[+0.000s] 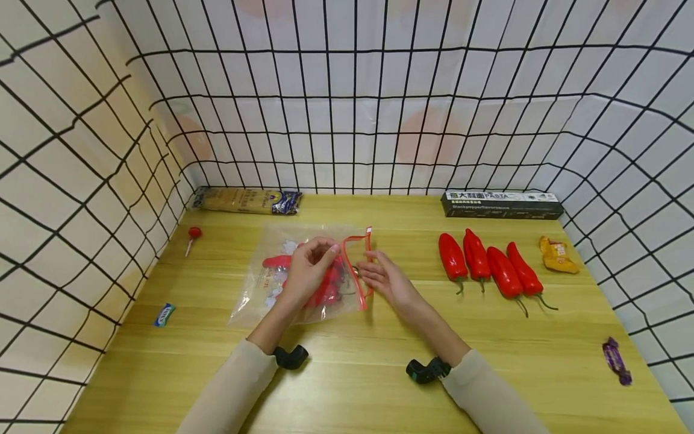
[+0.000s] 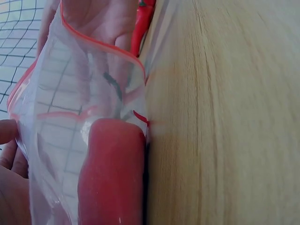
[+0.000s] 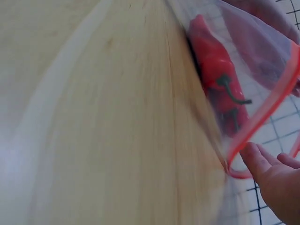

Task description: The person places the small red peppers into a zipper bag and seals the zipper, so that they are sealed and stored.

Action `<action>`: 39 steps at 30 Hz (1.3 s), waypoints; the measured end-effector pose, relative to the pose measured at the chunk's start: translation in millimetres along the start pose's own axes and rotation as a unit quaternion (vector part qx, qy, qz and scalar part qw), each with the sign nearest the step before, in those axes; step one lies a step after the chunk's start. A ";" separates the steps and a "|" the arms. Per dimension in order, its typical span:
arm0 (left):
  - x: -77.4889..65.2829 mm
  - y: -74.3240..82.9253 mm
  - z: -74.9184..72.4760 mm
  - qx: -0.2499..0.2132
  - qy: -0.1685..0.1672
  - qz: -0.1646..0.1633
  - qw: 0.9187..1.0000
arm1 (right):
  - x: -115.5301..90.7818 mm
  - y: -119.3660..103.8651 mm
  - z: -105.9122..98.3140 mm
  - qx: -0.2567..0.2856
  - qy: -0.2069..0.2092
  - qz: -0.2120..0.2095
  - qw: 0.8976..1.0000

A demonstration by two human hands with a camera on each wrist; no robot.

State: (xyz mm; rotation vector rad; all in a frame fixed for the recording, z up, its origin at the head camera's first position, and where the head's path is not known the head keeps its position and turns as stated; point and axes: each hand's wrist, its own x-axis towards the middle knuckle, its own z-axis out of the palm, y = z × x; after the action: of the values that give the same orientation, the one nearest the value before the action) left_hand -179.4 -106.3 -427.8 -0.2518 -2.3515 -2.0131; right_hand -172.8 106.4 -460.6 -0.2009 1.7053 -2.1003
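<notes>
A clear zip bag (image 1: pixel 250 295) with a red zip edge lies on the table, its mouth spread open to the right. Red peppers (image 3: pixel 218 65) with green stems are inside it, seen through the film. My left hand (image 1: pixel 310 271) pinches the upper film of the bag near the mouth. At the mouth is my right hand (image 1: pixel 389 280), its fingers fairly straight and touching the red edge. In the left wrist view the bag's film partly covers the right-hand fingers (image 2: pixel 82 70). Further right lie several loose red peppers (image 1: pixel 452 256).
Pasta packs stand along the back: a brown bag (image 1: pixel 244 201) left, a black box (image 1: pixel 501 205) right. A lollipop (image 1: pixel 194 232) and a blue wrapped sweet (image 1: pixel 164 314) lie left; a yellow packet (image 1: pixel 557 255) and a purple sweet (image 1: pixel 615 361) lie right. Black mesh (image 1: pixel 355 99) surrounds the table.
</notes>
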 end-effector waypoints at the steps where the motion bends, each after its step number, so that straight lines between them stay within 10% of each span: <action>1: -1.5 3.7 0.3 -0.001 -0.001 -0.001 1.000 | -2.8 -0.7 -3.5 -0.006 -0.001 -0.008 1.000; 8: 0.4 -1.2 0.9 -0.011 0.007 -0.008 1.000 | -33.5 -16.1 -45.7 -0.180 0.076 -0.081 0.977; 18: 7.6 -25.8 0.8 -0.039 0.021 -0.008 0.999 | -68.8 -33.6 -106.5 -0.487 0.286 -0.061 0.823; 22: 7.4 -26.3 1.3 -0.033 0.021 0.000 0.999 | -72.0 -31.3 -113.6 -0.543 0.303 -0.031 0.782; 29: 7.3 -25.9 0.7 -0.033 0.015 -0.002 0.999 | -63.7 -19.5 -117.1 -0.586 0.288 -0.036 0.757; 39: 4.9 -13.4 -2.0 -0.032 0.003 -0.020 0.999 | -53.7 -18.0 -115.0 -0.567 0.228 -0.016 0.792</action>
State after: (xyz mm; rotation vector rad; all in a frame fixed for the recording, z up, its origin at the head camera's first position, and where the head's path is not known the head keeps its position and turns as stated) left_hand -186.4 -109.7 -439.9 -0.2013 -2.3090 -2.1065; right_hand -171.4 234.5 -462.2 -0.0472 3.0715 -0.8641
